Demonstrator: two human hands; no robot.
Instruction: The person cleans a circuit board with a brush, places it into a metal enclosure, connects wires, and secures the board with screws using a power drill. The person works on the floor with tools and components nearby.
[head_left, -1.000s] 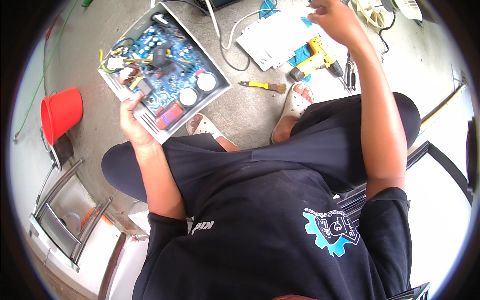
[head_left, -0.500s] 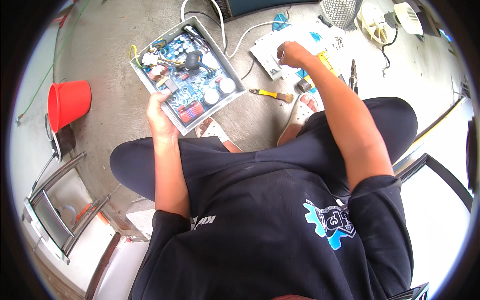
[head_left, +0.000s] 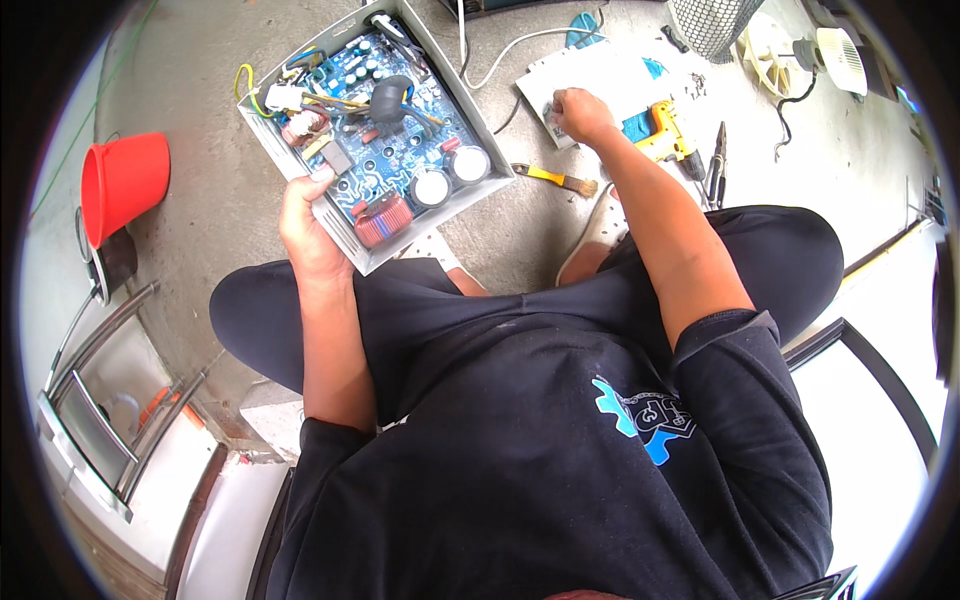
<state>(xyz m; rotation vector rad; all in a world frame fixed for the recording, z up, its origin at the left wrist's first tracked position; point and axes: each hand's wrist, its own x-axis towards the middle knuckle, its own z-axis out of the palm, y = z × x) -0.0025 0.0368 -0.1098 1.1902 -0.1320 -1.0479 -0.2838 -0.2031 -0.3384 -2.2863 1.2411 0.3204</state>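
My left hand [head_left: 308,225] grips the near edge of a grey metal tray [head_left: 345,225] holding a blue circuit board [head_left: 385,130] with capacitors, coils and coloured wires, held tilted above my knee. My right hand [head_left: 580,115] is stretched forward to the floor, fingers closed around a small pale object that I cannot make out, on a white sheet [head_left: 590,80]. A yellow drill [head_left: 665,135] lies just right of that hand. A small yellow-handled brush [head_left: 555,178] rests on the concrete between tray and hand.
A red bucket [head_left: 122,180] stands at the left. White cables [head_left: 490,50], pliers [head_left: 715,160], a wire mesh basket [head_left: 712,22] and white fan parts [head_left: 810,50] lie at the back. A metal rack [head_left: 100,400] sits lower left.
My right hand has come down from the air onto the white sheet beside the drill. The tray with the circuit board has shifted right and further up in view.
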